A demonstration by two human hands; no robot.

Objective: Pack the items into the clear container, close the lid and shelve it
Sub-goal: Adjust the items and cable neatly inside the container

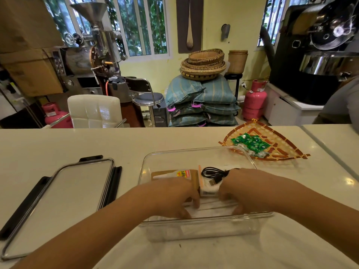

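Observation:
The clear container [194, 152] stands on the white counter in front of me. Both my hands are down inside it. My left hand [174, 197] presses on a clear plastic bag [211, 209] lying at the container's near side, and my right hand [240, 193] holds the same bag from the right. Between the hands sits a small white box [208, 191]. Behind it lie a coiled black USB cable [213, 174] and a brown card with a glue tube [180, 174]. The container's lid [64, 199], with black clips, lies flat on the counter to the left.
A woven bamboo tray [272, 136] holding several green candy packets [250, 142] lies at the back right of the counter. A seam in the counter [328, 152] runs along the right. Beyond the counter are a white chair, stacked sacks and roasting machines.

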